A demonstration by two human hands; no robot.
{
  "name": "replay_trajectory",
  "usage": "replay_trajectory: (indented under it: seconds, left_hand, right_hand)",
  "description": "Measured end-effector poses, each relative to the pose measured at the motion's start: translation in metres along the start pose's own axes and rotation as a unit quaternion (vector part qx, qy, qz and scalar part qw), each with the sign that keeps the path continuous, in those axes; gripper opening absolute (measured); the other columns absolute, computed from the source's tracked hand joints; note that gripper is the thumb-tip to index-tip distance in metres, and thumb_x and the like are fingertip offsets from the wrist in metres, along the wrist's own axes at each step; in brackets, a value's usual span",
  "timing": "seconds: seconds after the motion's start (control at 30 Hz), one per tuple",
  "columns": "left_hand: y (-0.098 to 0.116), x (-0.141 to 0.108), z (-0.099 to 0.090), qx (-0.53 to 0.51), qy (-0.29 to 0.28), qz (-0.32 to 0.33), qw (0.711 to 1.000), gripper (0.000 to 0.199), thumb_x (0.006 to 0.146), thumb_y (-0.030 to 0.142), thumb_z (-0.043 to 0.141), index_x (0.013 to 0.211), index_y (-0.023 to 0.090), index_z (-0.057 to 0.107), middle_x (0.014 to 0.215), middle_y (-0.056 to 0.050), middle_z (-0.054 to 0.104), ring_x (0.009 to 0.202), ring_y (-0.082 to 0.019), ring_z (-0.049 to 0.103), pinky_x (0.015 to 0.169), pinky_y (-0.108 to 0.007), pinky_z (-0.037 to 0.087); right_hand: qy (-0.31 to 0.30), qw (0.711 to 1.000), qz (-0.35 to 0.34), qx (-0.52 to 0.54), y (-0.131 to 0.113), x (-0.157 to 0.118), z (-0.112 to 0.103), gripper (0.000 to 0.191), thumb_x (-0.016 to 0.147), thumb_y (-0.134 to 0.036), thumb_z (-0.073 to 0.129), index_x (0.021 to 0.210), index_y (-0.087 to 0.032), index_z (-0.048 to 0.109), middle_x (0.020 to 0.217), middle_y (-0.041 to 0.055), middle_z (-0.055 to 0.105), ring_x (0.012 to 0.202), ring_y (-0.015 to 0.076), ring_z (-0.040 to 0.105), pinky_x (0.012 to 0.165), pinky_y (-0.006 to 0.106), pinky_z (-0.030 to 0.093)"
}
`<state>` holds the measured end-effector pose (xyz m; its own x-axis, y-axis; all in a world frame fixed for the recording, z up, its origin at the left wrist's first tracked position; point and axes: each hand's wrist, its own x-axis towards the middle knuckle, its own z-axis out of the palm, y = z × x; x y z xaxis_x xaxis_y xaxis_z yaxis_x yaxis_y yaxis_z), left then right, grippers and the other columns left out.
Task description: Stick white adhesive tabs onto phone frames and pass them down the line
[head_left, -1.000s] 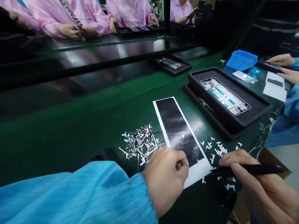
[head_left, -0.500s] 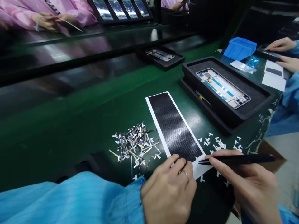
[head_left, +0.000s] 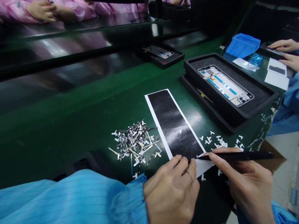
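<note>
A white-edged sheet of black strips (head_left: pixel 171 121) lies slantwise on the green table. My left hand (head_left: pixel 174 186) rests over its near end, fingers curled and pressed together; what they pinch is hidden. In my right hand (head_left: pixel 243 183) is a pair of black tweezers (head_left: pixel 247 156), their tips at the sheet's near right corner, close to my left fingertips. To the left of the sheet is a heap of small strips with white and metallic ends (head_left: pixel 135 140). Small white T-shaped tabs (head_left: pixel 220 142) lie scattered to the right, and one white tab (head_left: pixel 180 132) sits on the sheet.
Stacked black foam trays (head_left: pixel 254 105) hold a phone frame (head_left: pixel 225 85) with blue strips. Farther back is another black tray (head_left: pixel 168 60). A blue bin (head_left: pixel 243 46) stands at the right, near a co-worker's hands (head_left: pixel 286 46). Someone in pink sits opposite.
The tweezer tips have shifted slightly left along the sheet's near edge, closer to my left fingertips. My left hand has moved slightly right. The view has tilted a little.
</note>
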<state>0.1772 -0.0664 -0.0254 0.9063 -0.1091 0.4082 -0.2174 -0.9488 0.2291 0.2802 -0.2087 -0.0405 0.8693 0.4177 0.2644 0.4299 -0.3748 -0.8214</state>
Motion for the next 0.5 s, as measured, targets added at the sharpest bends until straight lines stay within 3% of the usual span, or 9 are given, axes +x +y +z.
replay_trajectory:
  seconds: [0.13,0.27,0.43,0.5]
  left_hand:
    - [0.000,-0.001,-0.003,-0.010,-0.011,0.001,1.000,0.044,0.090,0.005,0.027,0.074,0.013,0.066,0.097,-0.008,0.072,0.083,-0.019,0.066,0.086,-0.029,0.053]
    - [0.001,-0.002,0.001,-0.007,-0.022,-0.007,1.000,0.042,0.092,0.008,0.027,0.076,0.014,0.065,0.102,-0.006,0.071,0.089,-0.018,0.065,0.089,-0.029,0.051]
    - [0.002,-0.007,0.014,-0.013,0.089,-0.037,0.995,0.047,0.093,0.008,0.021,0.070,0.016,0.061,0.086,-0.005,0.072,0.078,-0.015,0.064,0.081,-0.026,0.050]
    - [0.000,-0.004,0.012,-0.083,0.084,-0.091,0.989,0.042,0.091,0.012,0.026,0.069,0.017,0.061,0.074,-0.004,0.070,0.067,-0.016,0.062,0.068,-0.027,0.050]
  right_hand:
    - [0.000,1.000,0.003,0.014,0.001,0.000,0.000,0.003,0.075,-0.032,0.071,0.073,-0.030,0.072,0.076,-0.0084,0.070,0.063,0.0087,0.065,0.057,0.009,0.049]
    - [-0.026,0.998,0.036,0.045,0.008,0.001,-0.002,0.005,0.076,-0.030,0.071,0.078,-0.026,0.073,0.076,-0.0031,0.070,0.058,0.0113,0.064,0.047,0.011,0.049]
    - [0.015,0.990,0.071,0.124,0.010,0.001,-0.002,0.008,0.075,-0.031,0.072,0.078,-0.023,0.072,0.076,0.0007,0.070,0.062,0.0147,0.065,0.048,0.013,0.051]
    - [0.023,0.992,0.049,0.114,0.007,0.000,-0.003,0.006,0.075,-0.030,0.073,0.076,-0.023,0.072,0.074,-0.0001,0.070,0.059,0.0135,0.065,0.050,0.011,0.052]
